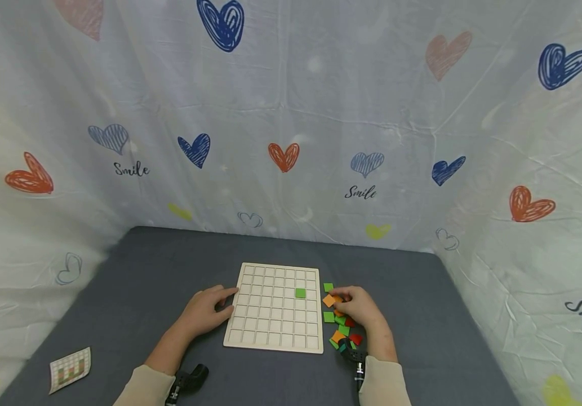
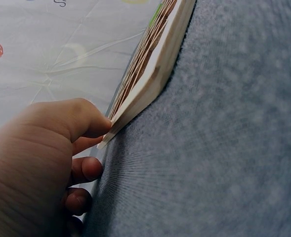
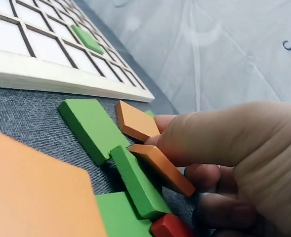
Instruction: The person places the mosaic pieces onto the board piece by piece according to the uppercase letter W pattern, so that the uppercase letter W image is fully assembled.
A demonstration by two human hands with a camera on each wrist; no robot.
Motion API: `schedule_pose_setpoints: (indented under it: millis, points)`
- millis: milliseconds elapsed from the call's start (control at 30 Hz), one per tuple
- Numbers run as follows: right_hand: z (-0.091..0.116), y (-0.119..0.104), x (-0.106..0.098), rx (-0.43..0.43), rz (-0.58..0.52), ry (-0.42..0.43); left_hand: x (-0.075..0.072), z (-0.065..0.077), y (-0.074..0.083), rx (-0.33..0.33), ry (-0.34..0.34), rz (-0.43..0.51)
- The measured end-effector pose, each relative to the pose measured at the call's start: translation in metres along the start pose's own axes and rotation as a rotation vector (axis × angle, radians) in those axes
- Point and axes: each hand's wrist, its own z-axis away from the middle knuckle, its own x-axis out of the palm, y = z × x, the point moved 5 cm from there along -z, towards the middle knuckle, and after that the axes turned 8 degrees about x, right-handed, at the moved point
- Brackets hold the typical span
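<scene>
Card (image 1: 70,369) with a printed grid lies nearest you, off to the left on the dark gray cloth (image 1: 260,383). Loose red tiles (image 1: 356,339) and green tiles (image 1: 328,317) cluster beside the wooden grid board (image 1: 272,348), along its right side. There your right hand (image 1: 360,307) pinches an orange tile (image 1: 328,300) between thumb and index finger. Your left hand (image 1: 207,310), grasping nothing, touches the board's left edge. Farther up, one seated green tile (image 1: 300,293) occupies a cell, right of center. Beyond: heart-printed white curtain (image 1: 316,124).
</scene>
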Motion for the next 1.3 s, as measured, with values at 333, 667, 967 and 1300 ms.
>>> schedule_pose_setpoints:
  millis: [333,667,967,1300]
  points:
    - [0.003,-0.006,0.003,-0.018,0.093,-0.027,-0.001,0.000,0.000,0.007,0.012,-0.001]
    - [0.001,-0.004,0.000,-0.021,0.086,0.005,-0.001,0.000,0.000,0.027,0.043,-0.013]
    - [0.006,-0.009,-0.024,-0.011,0.105,0.124,0.001,0.001,-0.001,-0.001,0.017,-0.005]
    - [0.019,-0.036,-0.037,-0.068,0.110,0.198,0.001,0.001,-0.001,0.003,0.032,0.003]
